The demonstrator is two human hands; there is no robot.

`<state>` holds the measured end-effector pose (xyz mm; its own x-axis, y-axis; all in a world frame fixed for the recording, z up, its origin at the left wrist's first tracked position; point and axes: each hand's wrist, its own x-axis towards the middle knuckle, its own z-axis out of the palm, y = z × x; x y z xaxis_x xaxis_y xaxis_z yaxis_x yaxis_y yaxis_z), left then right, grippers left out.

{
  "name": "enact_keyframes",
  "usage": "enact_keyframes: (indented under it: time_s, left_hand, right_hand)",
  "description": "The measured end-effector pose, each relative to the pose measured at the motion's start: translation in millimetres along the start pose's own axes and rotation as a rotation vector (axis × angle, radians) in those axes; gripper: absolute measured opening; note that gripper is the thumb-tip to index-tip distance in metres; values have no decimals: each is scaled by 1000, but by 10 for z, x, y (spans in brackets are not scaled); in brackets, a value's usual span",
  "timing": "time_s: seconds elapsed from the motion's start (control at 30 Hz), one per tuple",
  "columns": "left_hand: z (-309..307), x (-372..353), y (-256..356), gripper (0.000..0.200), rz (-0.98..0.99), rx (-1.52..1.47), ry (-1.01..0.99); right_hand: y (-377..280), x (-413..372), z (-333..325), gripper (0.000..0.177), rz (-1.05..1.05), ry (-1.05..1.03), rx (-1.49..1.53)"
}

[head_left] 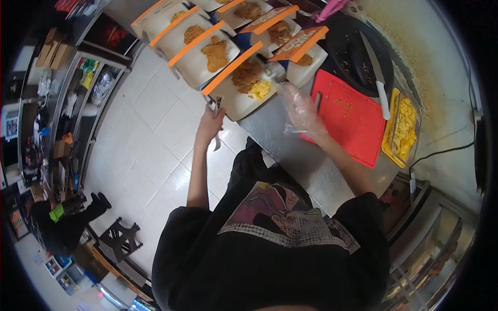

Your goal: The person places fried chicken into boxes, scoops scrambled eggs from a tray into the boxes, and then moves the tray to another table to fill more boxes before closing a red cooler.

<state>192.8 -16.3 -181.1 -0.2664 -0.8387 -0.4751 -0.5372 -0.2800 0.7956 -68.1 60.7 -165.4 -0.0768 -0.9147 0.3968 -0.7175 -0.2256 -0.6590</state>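
My left hand (211, 124), bare, is closed around a metal utensil (213, 106) beside the nearest open box (239, 108). In that box lie a brown fried piece (246, 74) and yellow scrambled egg (261, 89). My right hand (301, 110), in a clear plastic glove, grips a shiny utensil (276, 71) whose tip is close to the egg; its exact shape is unclear. Several more open boxes with orange edges (194, 59) hold brown fried pieces (215, 54).
Right of my right hand are a red cutting board (345, 116), a knife (374, 67) lying across a round black pan (357, 52), and a yellow tray of egg (404, 127). Shelves (78, 93), a black stool (119, 238) and another person (62, 223) are at left.
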Motion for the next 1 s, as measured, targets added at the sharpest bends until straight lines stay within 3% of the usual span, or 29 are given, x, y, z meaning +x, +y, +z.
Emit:
enact_keyframes:
  time_s: [0.03, 0.1, 0.13, 0.2, 0.23, 0.3, 0.33, 0.37, 0.4, 0.43, 0.47, 0.53, 0.57, 0.67, 0.73, 0.9, 0.97, 1.0]
  left_hand:
    - [-84, 12, -18, 50, 1, 183, -18]
    - [-160, -197, 340, 56, 24, 481, -95]
    - [-212, -228, 382, 53, 36, 619, -183]
    - [-169, -572, 942, 41, -56, 371, -366]
    - [-2, -638, 1089, 41, -30, 391, -426]
    - [393, -773, 1309, 28, 231, 41, -456]
    - [668, -733, 1351, 23, 321, 57, -529]
    - [1008, -830, 1574, 24, 362, 75, -561]
    - [1366, -864, 1653, 23, 379, -14, -638]
    - [1747, -850, 1664, 25, 575, 15, -673]
    - [2179, -897, 1675, 33, 555, -94, -740]
    - [3032, -965, 1652, 46, 517, -190, -810]
    - [3437, -984, 1623, 51, 505, -173, -806]
    - [4400, -1014, 1615, 62, 587, -197, -741]
    - [4722, -1041, 1696, 70, 642, -36, -526]
    - [5067, -1041, 1573, 75, 650, -45, -411]
    - [5077, -1054, 1610, 71, 625, -44, -350]
    - [5072, -1068, 1631, 71, 620, -36, -352]
  right_hand:
    - [-67, -31, -9, 15, 14, 16, -18]
    - [-174, -217, -141, 16, 922, -62, 1387]
    - [-133, -296, -376, 16, 929, 21, 1359]
    - [-228, -391, -991, 19, 937, 156, 1277]
    - [-304, -441, -1294, 20, 945, 211, 1240]
    - [-321, -544, -1730, 22, 949, 284, 1176]
    - [-3, -701, -2006, 23, 943, 372, 855]
    - [196, -870, -2394, 23, 998, 298, 348]
    - [370, -1015, -2708, 24, 874, 235, 157]
    - [536, -1138, -3013, 25, 748, 168, -37]
    - [763, -1278, -3286, 25, 758, 180, -49]
    - [1232, -1575, -3655, 23, 716, -7, -722]
    - [1560, -1823, -3750, 22, 542, 45, -960]
    - [2386, -2070, -3892, 21, 528, -13, -1194]
    - [2490, -2034, -3882, 18, 500, -11, -1200]
    - [1990, -2115, -3505, 18, 367, -20, -967]
    - [1692, -2070, -3470, 17, 333, -222, -1073]
    - [1699, -2040, -3507, 17, 338, -223, -1064]
